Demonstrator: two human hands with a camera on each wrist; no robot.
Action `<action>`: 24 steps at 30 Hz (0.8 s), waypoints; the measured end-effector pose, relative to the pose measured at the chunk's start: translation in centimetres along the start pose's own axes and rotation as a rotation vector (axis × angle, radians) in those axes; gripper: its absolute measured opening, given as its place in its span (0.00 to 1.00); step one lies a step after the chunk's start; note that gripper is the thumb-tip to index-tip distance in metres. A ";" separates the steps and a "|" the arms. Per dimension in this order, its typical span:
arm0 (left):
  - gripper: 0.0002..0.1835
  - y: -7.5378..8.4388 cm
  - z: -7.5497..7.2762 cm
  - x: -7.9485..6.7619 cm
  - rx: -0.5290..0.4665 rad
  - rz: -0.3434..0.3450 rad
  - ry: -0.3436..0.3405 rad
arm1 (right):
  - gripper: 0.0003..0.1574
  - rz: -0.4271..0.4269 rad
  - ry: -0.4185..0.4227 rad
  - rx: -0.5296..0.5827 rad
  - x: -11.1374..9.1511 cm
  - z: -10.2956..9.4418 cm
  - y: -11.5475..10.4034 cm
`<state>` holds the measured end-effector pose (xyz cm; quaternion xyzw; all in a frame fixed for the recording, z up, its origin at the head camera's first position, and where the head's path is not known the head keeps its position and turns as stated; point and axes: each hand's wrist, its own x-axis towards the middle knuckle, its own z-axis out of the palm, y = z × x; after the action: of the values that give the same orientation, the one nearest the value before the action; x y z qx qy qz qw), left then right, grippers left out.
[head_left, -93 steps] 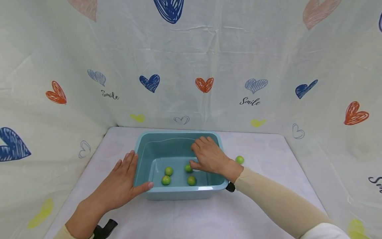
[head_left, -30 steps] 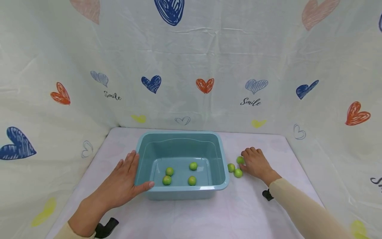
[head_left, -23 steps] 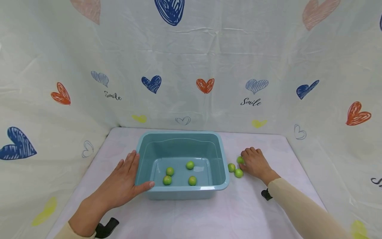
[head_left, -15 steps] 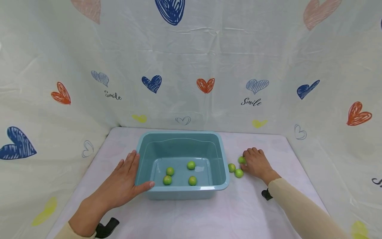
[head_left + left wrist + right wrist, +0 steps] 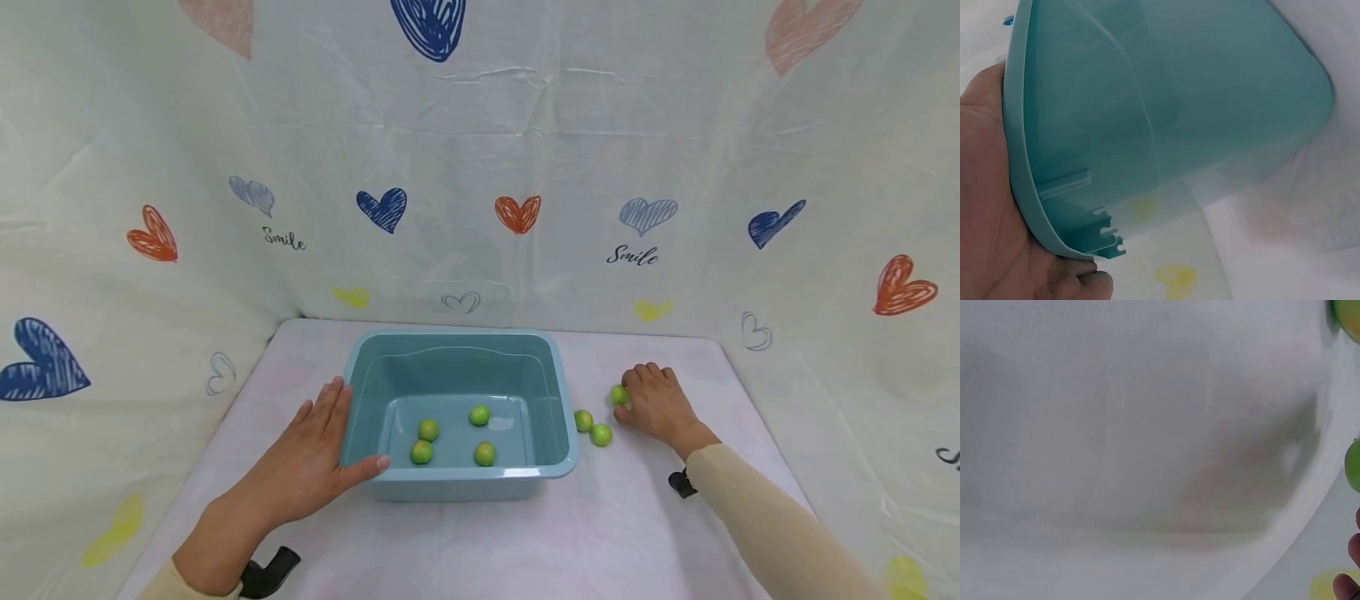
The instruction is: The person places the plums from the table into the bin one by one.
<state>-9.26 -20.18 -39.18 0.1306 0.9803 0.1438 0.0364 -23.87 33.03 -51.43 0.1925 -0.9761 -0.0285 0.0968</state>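
The left hand (image 5: 303,462) lies with fingers straight along the left rim of the basin (image 5: 480,473), thumb on its near edge; the right hand (image 5: 660,406) pinches one lime (image 5: 618,395) near the table's (image 5: 480,546) right edge. Seven limes show in all: four inside the one basin, a touching pair (image 5: 424,442) toward its near left corner, one (image 5: 479,415) farther back, and one (image 5: 484,454) by the near wall; three lie outside, right of it. Of those, one (image 5: 584,421) is partly covered by the basin's rim, one (image 5: 601,435) is fully visible, and the pinched one is half hidden by fingers. The right wrist view cuts off two limes and the fingertips (image 5: 1347,586). Two black wrist mounts (image 5: 268,573) (image 5: 682,483) are partly hidden.
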 end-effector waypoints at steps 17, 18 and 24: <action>0.67 0.0 0.0 0.1 0.026 0.012 0.011 | 0.25 -0.056 0.140 -0.011 0.3 -2.5 0.3; 0.67 0.0 0.0 0.0 0.027 0.011 0.012 | 0.24 -0.063 0.152 -0.015 0.4 -2.7 0.2; 0.67 0.0 0.0 0.1 0.028 0.013 0.013 | 0.22 -0.128 0.256 -0.025 1.1 -4.6 -0.6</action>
<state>-9.32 -20.15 -39.16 0.1365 0.9816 0.1311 0.0271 -23.70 31.95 -46.83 0.2551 -0.9411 -0.0221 0.2207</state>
